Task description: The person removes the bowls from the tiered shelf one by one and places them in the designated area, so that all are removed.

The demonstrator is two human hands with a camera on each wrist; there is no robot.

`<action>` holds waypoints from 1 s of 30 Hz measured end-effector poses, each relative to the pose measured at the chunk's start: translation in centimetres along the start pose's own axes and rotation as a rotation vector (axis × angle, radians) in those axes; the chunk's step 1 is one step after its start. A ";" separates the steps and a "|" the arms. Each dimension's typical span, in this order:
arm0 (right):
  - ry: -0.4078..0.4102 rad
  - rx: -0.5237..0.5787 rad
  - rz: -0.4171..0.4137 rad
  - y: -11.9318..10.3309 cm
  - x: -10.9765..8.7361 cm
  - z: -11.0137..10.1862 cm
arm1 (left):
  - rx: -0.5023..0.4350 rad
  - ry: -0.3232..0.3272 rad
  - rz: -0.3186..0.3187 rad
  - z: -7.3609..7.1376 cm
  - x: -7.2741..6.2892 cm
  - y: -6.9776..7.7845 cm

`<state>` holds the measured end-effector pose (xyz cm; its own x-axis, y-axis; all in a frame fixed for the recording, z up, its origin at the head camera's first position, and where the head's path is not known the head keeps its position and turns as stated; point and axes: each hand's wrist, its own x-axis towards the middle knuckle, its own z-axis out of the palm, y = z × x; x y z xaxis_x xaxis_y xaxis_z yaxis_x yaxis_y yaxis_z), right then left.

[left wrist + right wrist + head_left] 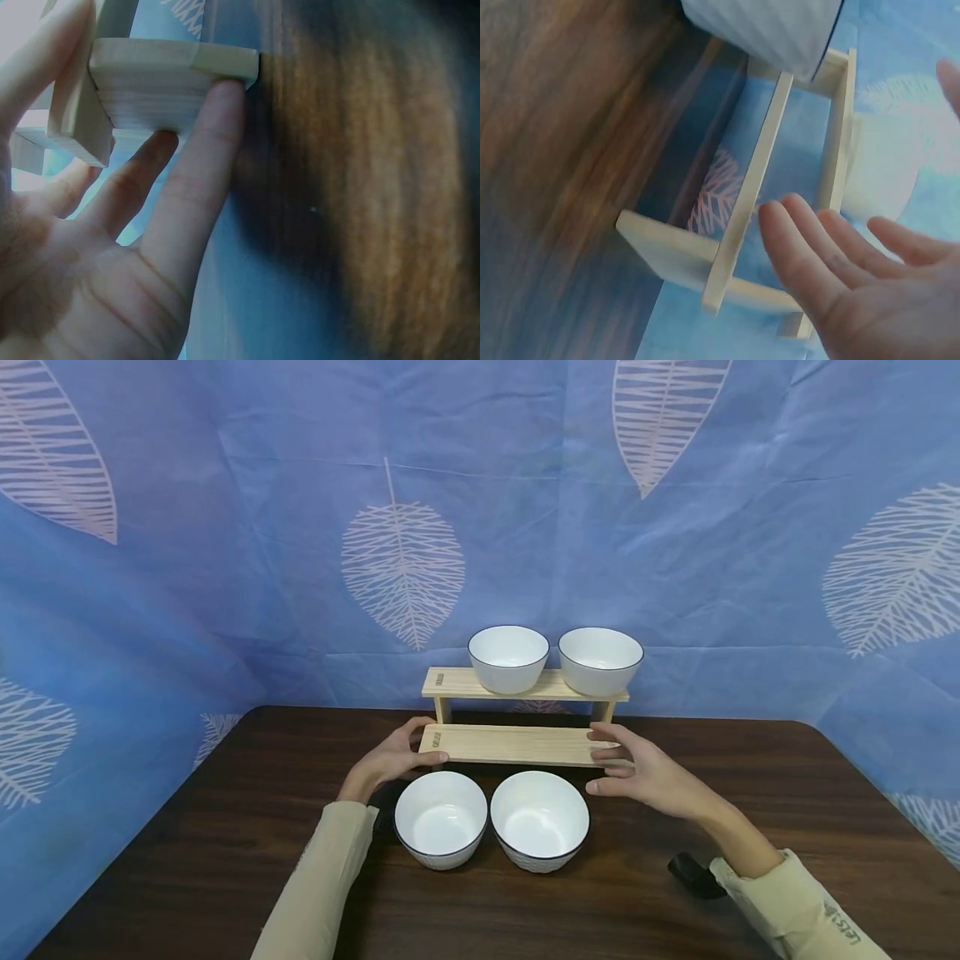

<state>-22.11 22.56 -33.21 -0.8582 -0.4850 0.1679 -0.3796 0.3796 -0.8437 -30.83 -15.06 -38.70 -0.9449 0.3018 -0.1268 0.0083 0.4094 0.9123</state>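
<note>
A two-tier wooden rack (517, 743) stands on the table, its lower board in front and its upper board behind. My left hand (393, 753) holds the rack's left end, thumb at the lower board. In the left wrist view, fingertips (223, 101) touch the wooden end support (150, 82). Beside the right end is my right hand (648, 774), fingers spread and holding nothing; the right wrist view shows its fingers (791, 255) extended near the boards. Two white bowls with dark rims, a left one (441, 814) and a right one (540, 817), stand before the rack.
On the upper board sit two more white bowls, one left (508, 658) and one right (601, 660). A blue cloth with white leaf prints (300, 568) hangs behind the dark wooden table (600, 910).
</note>
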 end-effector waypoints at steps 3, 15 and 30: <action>0.083 -0.014 0.019 0.0 0.2 -0.6 | 0.001 -0.001 0.003 -0.1 -0.1 0.0; 0.498 -0.174 0.070 0.4 1.2 -1.8 | 0.019 0.011 -0.008 0.1 -0.1 0.0; 0.817 -0.087 0.042 1.4 3.4 -1.9 | 0.015 0.003 -0.005 0.1 0.0 0.0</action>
<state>-26.24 22.97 -32.86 -0.8405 0.2443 0.4836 -0.3381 0.4609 -0.8205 -30.83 -14.98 -38.72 -0.9459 0.2970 -0.1304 0.0083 0.4242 0.9055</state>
